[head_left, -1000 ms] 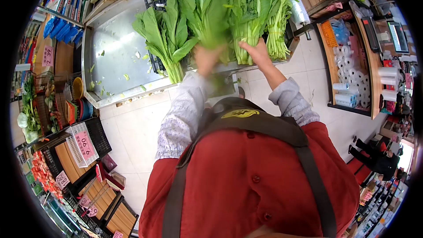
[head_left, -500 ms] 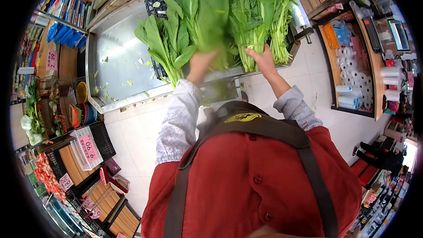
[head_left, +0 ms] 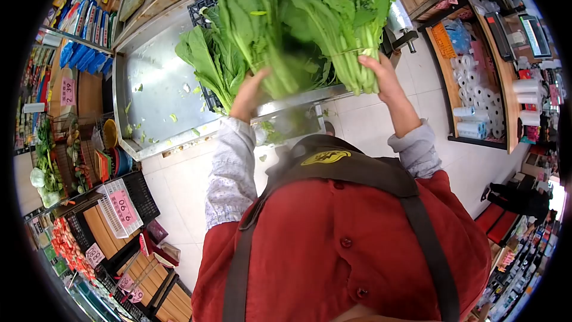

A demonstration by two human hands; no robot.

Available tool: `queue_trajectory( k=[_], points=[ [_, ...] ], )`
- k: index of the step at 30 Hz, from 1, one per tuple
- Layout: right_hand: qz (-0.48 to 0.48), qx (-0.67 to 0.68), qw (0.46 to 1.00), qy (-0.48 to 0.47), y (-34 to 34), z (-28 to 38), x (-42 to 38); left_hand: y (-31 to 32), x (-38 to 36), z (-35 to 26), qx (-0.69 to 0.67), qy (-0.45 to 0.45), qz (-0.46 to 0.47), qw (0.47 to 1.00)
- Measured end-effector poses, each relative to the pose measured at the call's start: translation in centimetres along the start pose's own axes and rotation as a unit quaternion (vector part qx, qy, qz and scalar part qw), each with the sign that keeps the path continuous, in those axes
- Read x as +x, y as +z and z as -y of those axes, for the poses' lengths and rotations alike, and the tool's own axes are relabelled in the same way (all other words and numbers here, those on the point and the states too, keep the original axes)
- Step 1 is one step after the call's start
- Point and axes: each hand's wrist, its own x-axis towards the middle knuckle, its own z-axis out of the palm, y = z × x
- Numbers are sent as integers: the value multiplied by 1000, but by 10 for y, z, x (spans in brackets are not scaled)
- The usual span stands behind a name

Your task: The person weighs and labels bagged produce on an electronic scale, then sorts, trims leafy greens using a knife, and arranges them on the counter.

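My left hand [head_left: 249, 94] is closed round the stems of a bunch of leafy greens [head_left: 253, 21], whose stem ends are smeared by motion. Over to the right, my right hand [head_left: 386, 80] grips a second bunch of leafy greens [head_left: 348, 36] low on its stems, thumb in front. A thin band circles that bunch near my thumb. Left of my left hand, another bunch of leafy greens [head_left: 208, 62] leans over a black plastic crate [head_left: 208, 98]. All of these are at the metal counter [head_left: 173, 77].
Scraps of leaf [head_left: 173, 117] lie on the metal counter. A roll of clear film [head_left: 399, 15] is mounted at its right end. Further right, a wooden shelf unit [head_left: 511, 83] holds several rolls of bags. White and black baskets [head_left: 119, 206] stand at lower left.
My right hand has moved right, lifting its bunch away from the counter's edge and closer to me. My left hand has shifted slightly left with its bunch, which now tilts.
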Motion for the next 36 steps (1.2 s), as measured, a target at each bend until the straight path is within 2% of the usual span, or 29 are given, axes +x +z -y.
queue_trajectory(
  k=[1,3,5,7,8,11,13,15,16,19,20,21,23,27,29,30,31,32,33,34,35,36],
  points=[
    [-20,-5,1000,-16,-1,7,0,-11,6,1,-38,13,43,998],
    [48,55,997,-21,-10,38,-9,-25,2,1,-100,1,70,993],
    [40,69,996,-27,-17,47,-10,-37,7,4,-131,29,92,987],
    [66,177,982,-20,-21,55,-10,-44,13,6,-169,46,107,979],
    [55,135,988,-50,-20,60,-11,-46,16,8,-195,44,100,975],
    [47,149,984,-91,-19,69,-15,-38,11,4,-180,48,95,978],
    [34,159,980,-110,-22,68,-11,-26,3,1,-112,45,81,989],
    [96,182,975,-83,-32,63,-6,-23,20,11,9,22,16,1000],
    [114,207,969,-77,-27,63,-9,-10,13,11,56,61,-26,996],
    [133,211,967,-47,-18,52,-8,4,24,20,184,149,-63,970],
    [137,219,965,-39,-12,47,-7,13,23,22,169,182,-97,964],
    [143,226,963,-31,-6,41,-7,13,31,26,223,239,-105,939],
    [155,252,955,-17,5,35,-11,5,49,40,276,236,-141,921],
    [135,258,956,26,9,0,-6,36,4,13,311,225,-174,907],
    [119,203,972,23,7,-23,5,54,-13,7,430,220,-319,815],
    [132,261,953,72,13,-6,-7,58,-19,9,343,282,-290,848],
    [133,263,953,74,19,11,-13,68,-32,3,345,280,-291,847],
    [173,251,952,37,24,26,-19,83,-51,-12,247,280,-174,911],
    [213,238,948,0,29,36,-23,96,-66,-25,141,273,-53,950],
    [213,238,947,0,33,41,-26,103,-72,-32,107,249,0,963],
    [200,208,958,-5,36,44,-27,106,-71,-32,107,249,-1,962],
    [186,177,966,-10,39,47,-28,109,-66,-33,74,234,50,968]
  ],
)
